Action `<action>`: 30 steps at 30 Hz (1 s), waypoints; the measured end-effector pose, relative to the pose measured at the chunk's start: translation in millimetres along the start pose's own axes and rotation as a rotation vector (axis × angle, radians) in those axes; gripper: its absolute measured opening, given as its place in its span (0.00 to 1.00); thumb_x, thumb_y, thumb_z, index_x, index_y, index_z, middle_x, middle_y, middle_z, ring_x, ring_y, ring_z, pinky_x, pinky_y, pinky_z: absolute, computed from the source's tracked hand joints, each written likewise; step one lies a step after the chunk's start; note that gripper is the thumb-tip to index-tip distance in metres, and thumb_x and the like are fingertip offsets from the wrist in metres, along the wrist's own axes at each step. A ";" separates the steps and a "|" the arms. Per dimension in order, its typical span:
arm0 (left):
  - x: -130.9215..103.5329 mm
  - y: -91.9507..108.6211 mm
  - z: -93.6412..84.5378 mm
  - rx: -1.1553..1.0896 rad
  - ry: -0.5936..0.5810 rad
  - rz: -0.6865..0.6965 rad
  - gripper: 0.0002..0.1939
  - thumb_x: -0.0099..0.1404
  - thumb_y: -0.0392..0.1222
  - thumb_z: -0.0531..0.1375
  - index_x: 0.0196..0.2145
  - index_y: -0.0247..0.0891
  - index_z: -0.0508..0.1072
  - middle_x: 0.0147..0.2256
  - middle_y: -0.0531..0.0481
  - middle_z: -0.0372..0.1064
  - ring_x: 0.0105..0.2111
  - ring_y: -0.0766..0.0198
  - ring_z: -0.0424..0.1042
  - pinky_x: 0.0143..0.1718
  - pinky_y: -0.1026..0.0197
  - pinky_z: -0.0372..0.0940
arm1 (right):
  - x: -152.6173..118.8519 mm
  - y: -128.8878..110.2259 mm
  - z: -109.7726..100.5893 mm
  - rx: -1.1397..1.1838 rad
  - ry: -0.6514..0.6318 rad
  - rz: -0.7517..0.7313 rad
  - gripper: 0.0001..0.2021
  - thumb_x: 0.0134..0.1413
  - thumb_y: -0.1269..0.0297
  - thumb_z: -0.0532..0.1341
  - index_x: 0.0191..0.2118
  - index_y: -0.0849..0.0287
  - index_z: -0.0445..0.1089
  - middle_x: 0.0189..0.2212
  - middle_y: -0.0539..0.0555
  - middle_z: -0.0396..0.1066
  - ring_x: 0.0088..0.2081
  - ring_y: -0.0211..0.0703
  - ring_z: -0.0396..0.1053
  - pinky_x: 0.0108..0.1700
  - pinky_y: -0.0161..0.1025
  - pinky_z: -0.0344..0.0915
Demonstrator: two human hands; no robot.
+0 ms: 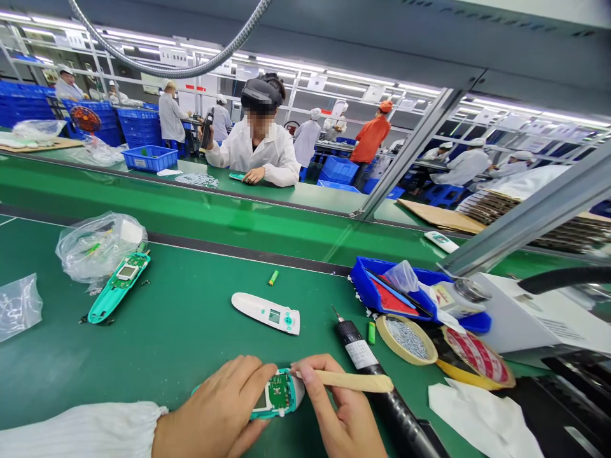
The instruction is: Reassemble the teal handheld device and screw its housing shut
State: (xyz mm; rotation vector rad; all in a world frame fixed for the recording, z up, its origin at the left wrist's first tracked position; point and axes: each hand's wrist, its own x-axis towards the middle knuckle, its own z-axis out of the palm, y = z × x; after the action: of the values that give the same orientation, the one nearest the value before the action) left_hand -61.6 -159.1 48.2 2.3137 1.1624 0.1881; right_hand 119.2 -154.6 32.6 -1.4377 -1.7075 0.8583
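My left hand (224, 402) is closed over a teal plastic housing and presses it near the front edge of the workbench. Inside the housing shows a green circuit board (278, 392); the rest is under my fingers. Between thumb and fingers of my right hand (341, 407) is a flat beige stick-like tool (356, 381), its tip at the board's right end. Beyond my hands lies a white cover (266, 313) with a small window and buttons. A black electric screwdriver (375, 366) rests to the right, bit pointing away from me.
Another teal housing with a board (119, 287) lies left, beside a clear plastic bag (102, 245). Right are a blue tray (367, 289), a tape ring with screws (408, 338), a tape roll (477, 356) and green batteries (371, 333). A person (260, 143) sits across the line.
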 end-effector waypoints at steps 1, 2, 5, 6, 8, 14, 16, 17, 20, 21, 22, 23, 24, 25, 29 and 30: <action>0.1 0.1 -0.5 -0.003 0.001 0.001 0.24 0.60 0.31 0.52 0.54 0.35 0.56 0.50 0.42 0.60 0.48 0.56 0.62 0.50 0.54 0.60 | 0.4 -0.3 -0.7 -0.012 -0.013 0.002 0.15 0.56 0.54 0.49 0.28 0.57 0.64 0.23 0.50 0.65 0.26 0.36 0.62 0.26 0.30 0.59; 0.2 0.1 -0.6 -0.008 0.003 0.000 0.24 0.60 0.31 0.52 0.54 0.35 0.56 0.50 0.42 0.60 0.48 0.57 0.62 0.50 0.54 0.60 | 0.8 -0.7 -1.4 -0.023 -0.026 0.004 0.15 0.56 0.54 0.49 0.28 0.57 0.65 0.24 0.49 0.65 0.25 0.36 0.62 0.26 0.30 0.59; -0.2 -0.6 0.9 -0.032 0.013 -0.007 0.25 0.59 0.31 0.53 0.54 0.36 0.56 0.49 0.43 0.61 0.47 0.57 0.62 0.49 0.55 0.61 | 1.6 -2.2 -3.0 -0.049 -0.052 0.003 0.15 0.56 0.53 0.49 0.28 0.57 0.65 0.24 0.50 0.64 0.26 0.37 0.62 0.25 0.30 0.58; -0.5 -1.0 1.8 -0.039 0.019 -0.007 0.25 0.59 0.31 0.53 0.54 0.36 0.56 0.48 0.44 0.61 0.47 0.57 0.62 0.49 0.55 0.61 | 1.7 -2.6 -3.4 -0.055 -0.061 0.006 0.15 0.56 0.53 0.49 0.28 0.57 0.64 0.24 0.50 0.64 0.27 0.37 0.62 0.25 0.30 0.58; -0.9 -1.6 3.3 -0.044 0.026 -0.010 0.25 0.59 0.32 0.54 0.54 0.37 0.56 0.49 0.44 0.61 0.48 0.57 0.62 0.49 0.55 0.61 | 1.7 -3.2 -3.9 -0.060 -0.076 0.011 0.15 0.56 0.53 0.49 0.28 0.56 0.64 0.24 0.49 0.64 0.27 0.37 0.62 0.26 0.31 0.58; 0.8 -0.2 3.9 -0.036 0.024 -0.052 0.25 0.58 0.32 0.55 0.54 0.37 0.57 0.48 0.46 0.62 0.47 0.59 0.63 0.49 0.58 0.61 | 1.6 -1.9 -4.4 -0.054 -0.066 -0.017 0.14 0.57 0.54 0.49 0.28 0.56 0.64 0.23 0.48 0.63 0.25 0.36 0.60 0.28 0.30 0.59; 1.9 1.1 4.0 -0.021 0.041 -0.075 0.25 0.58 0.31 0.55 0.53 0.38 0.58 0.48 0.47 0.62 0.47 0.59 0.63 0.49 0.59 0.60 | 2.3 -1.8 -4.2 -0.049 -0.055 -0.031 0.14 0.57 0.55 0.49 0.28 0.56 0.64 0.23 0.48 0.63 0.24 0.35 0.60 0.26 0.30 0.58; 2.4 1.8 4.0 -0.017 0.039 -0.083 0.25 0.58 0.31 0.55 0.53 0.38 0.58 0.47 0.47 0.63 0.47 0.59 0.63 0.49 0.59 0.60 | 2.7 -1.9 -4.0 -0.047 -0.051 -0.036 0.14 0.57 0.55 0.49 0.28 0.56 0.64 0.22 0.48 0.63 0.24 0.35 0.60 0.26 0.30 0.58; 3.5 3.6 3.1 -0.018 0.011 -0.099 0.25 0.58 0.32 0.56 0.53 0.38 0.59 0.47 0.47 0.63 0.46 0.59 0.63 0.49 0.60 0.60 | 4.3 -2.4 -2.8 -0.046 -0.028 -0.056 0.14 0.56 0.55 0.50 0.27 0.57 0.65 0.21 0.48 0.63 0.23 0.35 0.61 0.24 0.29 0.59; 3.6 3.9 2.6 -0.019 -0.001 -0.106 0.25 0.58 0.32 0.56 0.53 0.38 0.59 0.47 0.47 0.63 0.46 0.59 0.63 0.48 0.60 0.60 | 4.8 -2.5 -2.3 -0.048 -0.011 -0.061 0.14 0.56 0.55 0.50 0.26 0.57 0.65 0.21 0.48 0.63 0.23 0.35 0.61 0.24 0.28 0.59; 3.7 4.1 2.2 -0.018 -0.008 -0.112 0.25 0.58 0.32 0.56 0.54 0.38 0.59 0.47 0.47 0.63 0.46 0.59 0.63 0.48 0.59 0.61 | 5.2 -2.5 -1.7 -0.048 0.007 -0.066 0.14 0.56 0.55 0.51 0.26 0.57 0.65 0.20 0.48 0.63 0.22 0.35 0.61 0.23 0.28 0.59; 3.7 4.1 2.0 -0.018 -0.015 -0.116 0.25 0.59 0.32 0.56 0.54 0.38 0.58 0.47 0.47 0.63 0.46 0.59 0.63 0.48 0.59 0.61 | 5.5 -2.2 -1.0 -0.047 0.026 -0.071 0.14 0.55 0.55 0.51 0.25 0.57 0.65 0.20 0.48 0.63 0.22 0.35 0.61 0.23 0.28 0.59; 3.7 3.7 2.1 -0.016 -0.022 -0.114 0.25 0.59 0.32 0.56 0.54 0.38 0.58 0.47 0.47 0.63 0.46 0.58 0.63 0.47 0.59 0.61 | 5.6 -1.7 -0.2 -0.043 0.043 -0.075 0.15 0.55 0.55 0.51 0.25 0.57 0.65 0.20 0.48 0.64 0.22 0.35 0.61 0.22 0.27 0.59; 3.6 3.1 2.5 -0.014 -0.028 -0.109 0.25 0.59 0.32 0.56 0.54 0.38 0.58 0.47 0.47 0.63 0.46 0.58 0.63 0.47 0.58 0.61 | 5.6 -1.2 0.7 -0.037 0.059 -0.077 0.14 0.55 0.55 0.52 0.25 0.57 0.65 0.20 0.48 0.64 0.22 0.34 0.61 0.22 0.27 0.59; 2.5 -0.3 6.7 -0.027 0.005 -0.075 0.23 0.58 0.33 0.56 0.52 0.39 0.60 0.45 0.47 0.64 0.44 0.59 0.64 0.46 0.59 0.61 | 4.8 0.2 4.1 -0.012 0.099 -0.059 0.15 0.54 0.54 0.52 0.25 0.58 0.65 0.20 0.49 0.64 0.22 0.35 0.61 0.23 0.28 0.60; 2.0 -0.7 7.6 -0.025 0.035 -0.071 0.23 0.58 0.33 0.56 0.52 0.39 0.61 0.45 0.47 0.65 0.44 0.59 0.64 0.46 0.60 0.61 | 4.8 -0.1 4.7 -0.011 0.098 -0.046 0.15 0.55 0.54 0.52 0.25 0.58 0.65 0.21 0.49 0.64 0.22 0.35 0.62 0.23 0.28 0.60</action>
State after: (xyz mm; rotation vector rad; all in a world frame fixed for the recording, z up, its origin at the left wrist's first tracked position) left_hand -58.2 -160.2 41.1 2.2513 1.2509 0.2171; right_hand 114.6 -150.1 30.9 -1.4192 -1.6669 0.7427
